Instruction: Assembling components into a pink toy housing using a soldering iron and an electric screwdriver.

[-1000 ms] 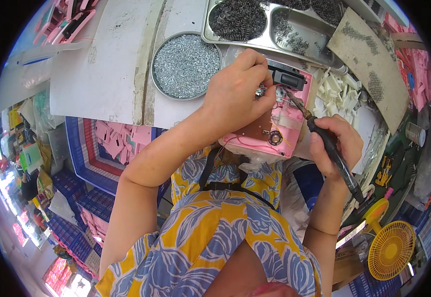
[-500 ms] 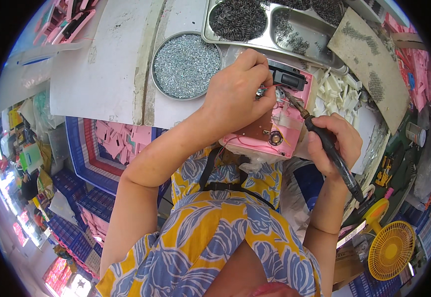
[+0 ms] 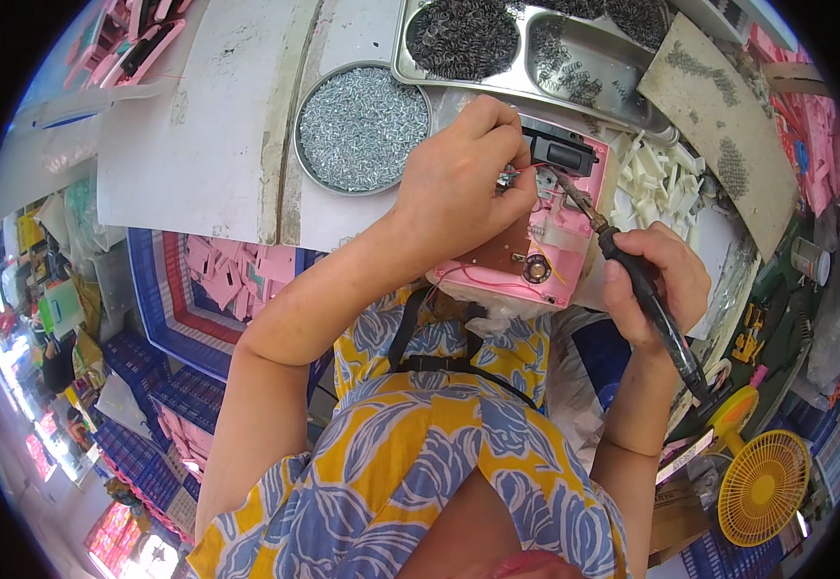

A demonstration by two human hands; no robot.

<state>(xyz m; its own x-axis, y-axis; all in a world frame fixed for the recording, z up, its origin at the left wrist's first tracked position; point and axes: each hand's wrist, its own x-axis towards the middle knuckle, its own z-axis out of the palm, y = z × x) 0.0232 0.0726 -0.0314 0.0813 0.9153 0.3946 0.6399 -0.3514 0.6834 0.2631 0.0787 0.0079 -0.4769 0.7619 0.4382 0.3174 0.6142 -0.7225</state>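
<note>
A pink plastic housing (image 3: 560,280) lies open on the bench edge in front of me, with a brown circuit board (image 3: 497,253), a small round part (image 3: 537,268) and a black block (image 3: 564,154) inside it. Above its left half, the fingers of my left hand (image 3: 468,179) are pinched on a thin red wire (image 3: 539,165); the fingertips hide part of it. My right hand (image 3: 666,280) grips the black handle of a soldering iron (image 3: 644,285) at the right. The iron's metal tip points into the housing, close to the wire and my left fingertips; whether it touches is too small to tell.
A round dish of small silvery metal pieces (image 3: 362,130) stands left of the housing. Behind is a metal tray (image 3: 526,82) with dark springs. White plastic parts (image 3: 656,183) and a springs-strewn board (image 3: 719,125) lie right. A blue basket (image 3: 159,289) and a yellow fan (image 3: 762,487) flank me.
The soldering iron's tip has shifted slightly up and left, while my right hand has moved a little to the right. My left hand stays almost still.
</note>
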